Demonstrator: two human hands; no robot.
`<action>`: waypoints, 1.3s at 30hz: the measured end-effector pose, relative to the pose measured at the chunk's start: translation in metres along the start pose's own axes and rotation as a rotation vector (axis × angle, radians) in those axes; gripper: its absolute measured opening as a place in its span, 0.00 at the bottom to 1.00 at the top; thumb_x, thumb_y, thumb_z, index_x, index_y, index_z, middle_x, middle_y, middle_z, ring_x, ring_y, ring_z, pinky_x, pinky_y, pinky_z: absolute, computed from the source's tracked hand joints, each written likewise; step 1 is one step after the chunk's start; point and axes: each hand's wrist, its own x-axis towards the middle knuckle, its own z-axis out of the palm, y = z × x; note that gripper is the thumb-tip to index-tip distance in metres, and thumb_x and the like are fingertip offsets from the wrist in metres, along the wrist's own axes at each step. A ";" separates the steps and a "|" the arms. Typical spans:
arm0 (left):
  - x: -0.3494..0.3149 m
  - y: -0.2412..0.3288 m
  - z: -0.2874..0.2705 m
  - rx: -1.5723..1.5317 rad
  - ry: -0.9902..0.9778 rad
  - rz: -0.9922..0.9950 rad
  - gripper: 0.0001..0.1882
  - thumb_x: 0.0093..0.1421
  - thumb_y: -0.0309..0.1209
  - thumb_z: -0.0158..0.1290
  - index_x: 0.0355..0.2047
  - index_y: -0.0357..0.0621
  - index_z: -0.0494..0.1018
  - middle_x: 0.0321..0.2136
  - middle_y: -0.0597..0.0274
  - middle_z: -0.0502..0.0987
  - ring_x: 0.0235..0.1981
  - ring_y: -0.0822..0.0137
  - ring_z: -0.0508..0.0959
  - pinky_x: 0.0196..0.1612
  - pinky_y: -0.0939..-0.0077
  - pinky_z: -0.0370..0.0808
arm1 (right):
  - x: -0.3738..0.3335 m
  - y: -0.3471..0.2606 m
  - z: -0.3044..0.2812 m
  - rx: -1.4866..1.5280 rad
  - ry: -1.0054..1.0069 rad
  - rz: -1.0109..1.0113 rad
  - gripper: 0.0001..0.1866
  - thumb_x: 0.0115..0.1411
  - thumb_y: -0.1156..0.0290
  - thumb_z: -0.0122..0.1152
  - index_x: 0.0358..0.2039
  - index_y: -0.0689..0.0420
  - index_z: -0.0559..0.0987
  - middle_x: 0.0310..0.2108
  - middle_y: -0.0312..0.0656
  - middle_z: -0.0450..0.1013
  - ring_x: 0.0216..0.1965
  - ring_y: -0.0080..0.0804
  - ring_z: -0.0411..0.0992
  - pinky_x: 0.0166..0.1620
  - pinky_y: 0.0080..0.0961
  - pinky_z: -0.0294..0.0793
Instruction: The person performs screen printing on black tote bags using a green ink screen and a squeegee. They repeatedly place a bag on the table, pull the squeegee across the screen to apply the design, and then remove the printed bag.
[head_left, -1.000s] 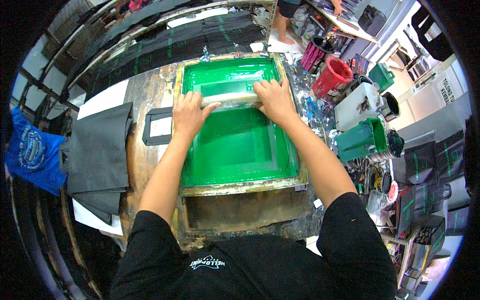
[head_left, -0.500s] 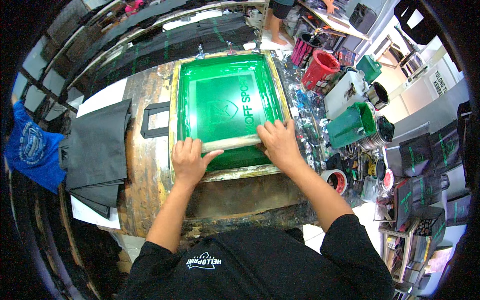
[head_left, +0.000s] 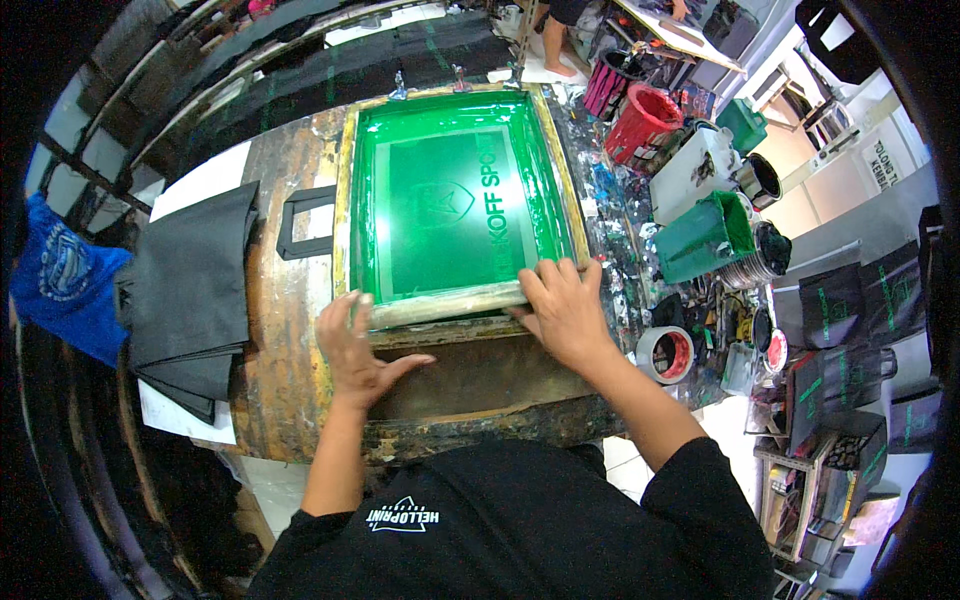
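Observation:
A screen-printing frame (head_left: 346, 200) with a pale wooden rim lies on the bench, its mesh (head_left: 420, 250) smeared with green ink around a shield emblem and lettering. Across the near end of the mesh lies a squeegee (head_left: 450, 303) with a pale wooden handle. My right hand (head_left: 566, 310) grips the squeegee's right end, its fingers wrapped over the wood. At the left end, by the frame's near corner, my left hand (head_left: 352, 350) has its fingers apart and thumb stretched out, slightly blurred. A black bag handle (head_left: 290, 225) sticks out from under the frame's left side.
Black fabric bags (head_left: 195, 275) are stacked on the bench's left. Along the right stand a red bucket (head_left: 645, 125), a green container (head_left: 700, 245) and a tape roll (head_left: 665, 354). Clamps (head_left: 459, 78) line the frame's far edge. Another person's leg (head_left: 556, 45) shows behind.
The squeegee has come toward me to the near end of the mesh. My left hand has loosened from its end and spread its fingers; my right hand keeps its grip.

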 end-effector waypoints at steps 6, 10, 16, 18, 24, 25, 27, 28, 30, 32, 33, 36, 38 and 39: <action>-0.046 -0.034 -0.014 0.187 -0.376 -0.589 0.46 0.36 0.57 0.79 0.53 0.46 0.80 0.56 0.54 0.70 0.62 0.49 0.65 0.65 0.47 0.58 | -0.015 -0.013 0.006 0.054 0.023 0.045 0.28 0.51 0.51 0.77 0.48 0.51 0.79 0.44 0.38 0.72 0.49 0.37 0.70 0.57 0.54 0.60; -0.048 -0.033 -0.011 0.146 -0.184 -0.545 0.38 0.34 0.51 0.81 0.44 0.47 0.84 0.52 0.58 0.71 0.57 0.51 0.67 0.62 0.51 0.59 | -0.011 -0.008 0.000 0.067 0.032 0.046 0.30 0.49 0.51 0.78 0.48 0.51 0.79 0.44 0.38 0.72 0.48 0.38 0.70 0.58 0.55 0.59; -0.085 -0.045 0.001 -0.319 0.171 -0.723 0.37 0.43 0.39 0.81 0.51 0.36 0.78 0.53 0.56 0.74 0.56 0.56 0.72 0.59 0.56 0.69 | 0.009 -0.006 -0.046 0.037 0.127 0.006 0.32 0.53 0.39 0.71 0.45 0.53 0.78 0.42 0.40 0.72 0.47 0.40 0.69 0.57 0.52 0.56; -0.037 -0.022 -0.021 -0.550 0.249 -0.811 0.38 0.50 0.36 0.78 0.56 0.32 0.74 0.55 0.55 0.74 0.55 0.58 0.73 0.59 0.60 0.72 | 0.025 -0.002 -0.061 -0.007 0.259 -0.011 0.38 0.58 0.27 0.58 0.41 0.55 0.79 0.37 0.41 0.72 0.41 0.42 0.69 0.55 0.51 0.56; 0.092 0.000 -0.050 -0.588 0.494 -0.435 0.43 0.70 0.43 0.62 0.74 0.32 0.55 0.58 0.53 0.72 0.56 0.62 0.73 0.60 0.66 0.71 | 0.116 0.023 -0.132 -0.118 0.563 -0.110 0.30 0.58 0.33 0.64 0.30 0.52 0.78 0.27 0.41 0.75 0.33 0.42 0.75 0.47 0.47 0.62; 0.101 -0.008 -0.044 -0.543 0.518 -0.351 0.46 0.70 0.44 0.62 0.76 0.35 0.51 0.57 0.52 0.71 0.56 0.62 0.73 0.59 0.65 0.71 | 0.128 0.030 -0.141 -0.141 0.633 -0.143 0.29 0.60 0.34 0.63 0.30 0.51 0.79 0.27 0.43 0.77 0.32 0.43 0.77 0.45 0.47 0.62; 0.083 -0.048 -0.029 -0.461 0.355 -0.500 0.49 0.68 0.46 0.63 0.77 0.37 0.48 0.57 0.48 0.72 0.55 0.59 0.74 0.58 0.63 0.72 | 0.148 0.033 -0.158 -0.135 0.629 -0.123 0.31 0.63 0.35 0.60 0.29 0.55 0.80 0.27 0.49 0.79 0.33 0.49 0.79 0.44 0.52 0.65; 0.078 -0.056 -0.024 -0.413 0.257 -0.585 0.51 0.68 0.47 0.64 0.78 0.38 0.47 0.57 0.47 0.72 0.54 0.57 0.75 0.58 0.62 0.72 | 0.154 0.033 -0.166 -0.137 0.569 -0.136 0.28 0.66 0.40 0.59 0.37 0.57 0.82 0.30 0.47 0.78 0.36 0.50 0.78 0.46 0.45 0.65; 0.084 -0.030 -0.021 -0.238 -0.043 -0.724 0.55 0.65 0.49 0.65 0.78 0.38 0.44 0.58 0.37 0.71 0.55 0.47 0.75 0.60 0.55 0.71 | 0.162 0.034 -0.180 -0.116 0.554 -0.112 0.32 0.68 0.38 0.56 0.28 0.59 0.79 0.24 0.48 0.77 0.29 0.45 0.76 0.45 0.43 0.67; 0.025 -0.053 0.009 0.082 -0.148 -0.743 0.53 0.62 0.47 0.67 0.76 0.36 0.50 0.60 0.25 0.68 0.59 0.34 0.73 0.62 0.45 0.70 | 0.173 0.032 -0.187 -0.018 0.565 -0.125 0.35 0.69 0.36 0.54 0.24 0.59 0.78 0.22 0.48 0.76 0.27 0.44 0.76 0.48 0.46 0.64; 0.010 -0.054 0.019 0.151 -0.208 -0.741 0.52 0.62 0.45 0.67 0.76 0.36 0.52 0.59 0.24 0.68 0.59 0.33 0.73 0.62 0.45 0.70 | 0.177 0.034 -0.188 -0.008 0.539 -0.109 0.35 0.69 0.36 0.53 0.24 0.59 0.78 0.22 0.48 0.76 0.27 0.44 0.76 0.48 0.46 0.64; 0.008 -0.049 0.029 0.179 -0.331 -0.772 0.47 0.61 0.39 0.67 0.74 0.35 0.56 0.56 0.24 0.71 0.58 0.32 0.74 0.62 0.47 0.72 | 0.189 0.041 -0.198 0.008 0.490 -0.075 0.36 0.69 0.34 0.52 0.24 0.58 0.79 0.23 0.48 0.77 0.29 0.44 0.76 0.49 0.48 0.66; 0.028 -0.047 0.023 -0.038 -0.335 -0.834 0.43 0.61 0.33 0.66 0.72 0.36 0.59 0.55 0.24 0.74 0.58 0.33 0.75 0.62 0.49 0.73 | 0.197 0.049 -0.198 -0.050 0.551 -0.075 0.37 0.69 0.33 0.50 0.24 0.58 0.79 0.22 0.47 0.77 0.27 0.43 0.76 0.50 0.49 0.67; 0.032 -0.047 0.025 -0.060 -0.307 -0.801 0.41 0.62 0.31 0.65 0.72 0.36 0.60 0.54 0.26 0.75 0.58 0.34 0.76 0.62 0.50 0.73 | 0.199 0.053 -0.198 -0.081 0.581 -0.073 0.37 0.69 0.33 0.50 0.24 0.57 0.79 0.22 0.47 0.77 0.27 0.43 0.76 0.51 0.49 0.67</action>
